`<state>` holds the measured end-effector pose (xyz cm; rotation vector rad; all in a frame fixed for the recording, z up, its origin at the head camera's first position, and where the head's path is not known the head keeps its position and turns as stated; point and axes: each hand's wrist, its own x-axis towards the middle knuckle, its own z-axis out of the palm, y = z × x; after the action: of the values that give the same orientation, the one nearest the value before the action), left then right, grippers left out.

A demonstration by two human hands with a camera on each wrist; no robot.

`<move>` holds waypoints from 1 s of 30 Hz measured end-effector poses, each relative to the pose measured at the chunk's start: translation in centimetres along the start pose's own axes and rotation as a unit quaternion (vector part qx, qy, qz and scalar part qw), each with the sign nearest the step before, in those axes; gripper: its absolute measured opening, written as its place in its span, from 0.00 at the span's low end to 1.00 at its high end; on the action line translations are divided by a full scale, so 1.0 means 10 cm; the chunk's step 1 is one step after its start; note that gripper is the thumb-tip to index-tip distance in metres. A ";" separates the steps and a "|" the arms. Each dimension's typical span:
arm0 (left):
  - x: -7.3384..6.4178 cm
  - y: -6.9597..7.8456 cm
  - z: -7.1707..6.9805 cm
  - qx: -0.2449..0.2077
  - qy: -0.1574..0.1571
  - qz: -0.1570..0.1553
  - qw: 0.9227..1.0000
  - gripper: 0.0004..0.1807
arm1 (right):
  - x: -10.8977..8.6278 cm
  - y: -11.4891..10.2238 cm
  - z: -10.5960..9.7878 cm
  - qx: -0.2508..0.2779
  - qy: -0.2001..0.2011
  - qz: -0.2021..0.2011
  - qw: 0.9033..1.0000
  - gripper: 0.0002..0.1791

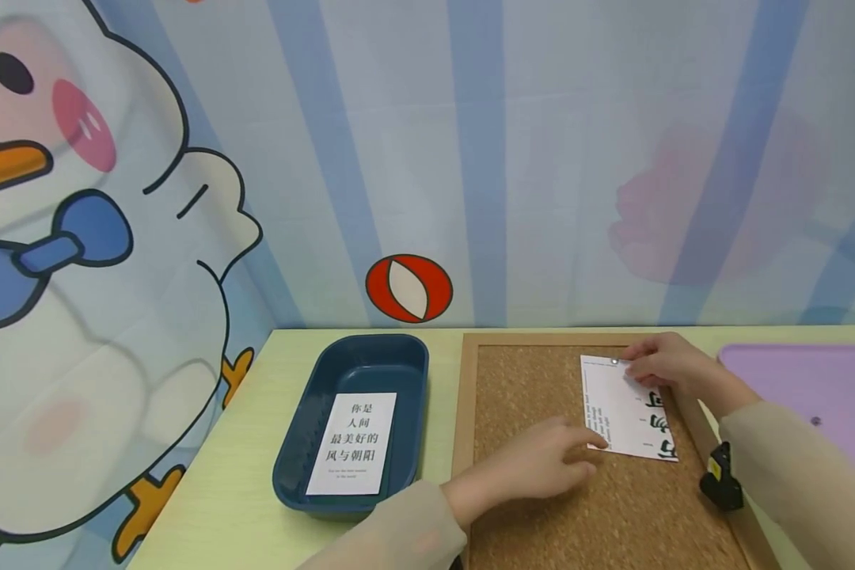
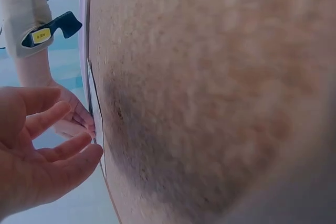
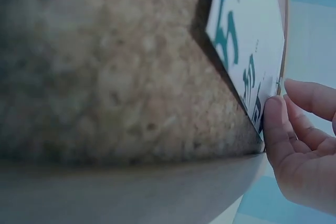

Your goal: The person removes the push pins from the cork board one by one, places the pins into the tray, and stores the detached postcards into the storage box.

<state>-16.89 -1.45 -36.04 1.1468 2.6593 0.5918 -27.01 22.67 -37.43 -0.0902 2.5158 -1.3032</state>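
Note:
A white card (image 1: 623, 408) with large dark-green characters and small print lies on the cork board (image 1: 527, 380), slightly tilted. A small clear pin (image 1: 614, 361) sits at its top edge. My right hand (image 1: 673, 372) rests at the card's upper right corner, its thumb (image 3: 275, 114) against the card and its index finger close by the pin. The card's near corner stands a little off the cork in the right wrist view. With loosely bent fingers, my left hand (image 1: 541, 459) reaches over the cork, index fingertip at the card's lower left corner.
Left of the board stands a dark blue tray (image 1: 299, 443) with another printed white card (image 1: 352, 451) in it. A purple tray (image 1: 791, 388) lies to the right. The board's wooden frame (image 1: 466, 412) borders the cork; a patterned curtain (image 1: 541, 158) hangs behind the table.

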 end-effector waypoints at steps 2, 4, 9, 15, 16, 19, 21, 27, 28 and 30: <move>0.04 0.01 0.01 -0.006 -0.005 -0.004 1.000 0.16 | 0.00 -0.01 0.01 -0.014 0.003 -0.008 1.000 0.18; 0.08 0.01 0.02 -0.007 -0.007 -0.004 1.000 0.16 | 0.00 -0.03 0.01 -0.031 0.004 -0.015 0.999 0.17; 0.17 0.03 0.04 0.002 -0.024 -0.005 1.000 0.17 | 0.02 -0.04 0.00 -0.056 -0.003 -0.027 0.998 0.16; 0.31 0.03 0.10 0.024 -0.036 0.023 0.999 0.17 | 0.05 -0.02 0.02 -0.083 -0.011 -0.054 0.995 0.15; 0.33 0.03 0.11 0.038 -0.038 0.031 0.998 0.17 | 0.05 -0.01 0.02 -0.084 -0.012 -0.056 0.995 0.15; 0.41 0.02 0.13 0.094 -0.045 0.065 0.992 0.17 | 0.05 0.02 0.01 -0.079 -0.015 -0.062 0.995 0.14; 0.46 0.01 0.14 0.131 -0.050 0.091 0.986 0.18 | 0.05 0.03 0.01 -0.074 -0.017 -0.067 0.995 0.14; 0.60 -0.01 0.11 0.178 -0.087 0.114 0.974 0.20 | 0.06 0.05 -0.02 -0.070 -0.017 -0.087 0.994 0.14; 0.61 -0.01 0.12 0.177 -0.096 0.110 0.973 0.20 | 0.05 0.05 -0.02 -0.070 -0.017 -0.087 0.994 0.13; 0.64 -0.01 0.13 0.172 -0.114 0.098 0.973 0.21 | 0.05 0.05 -0.03 -0.070 -0.019 -0.084 0.994 0.13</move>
<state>-20.93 3.47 -37.31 1.4788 2.5269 0.0133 -27.47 23.08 -37.82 -0.3602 2.6114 -1.1702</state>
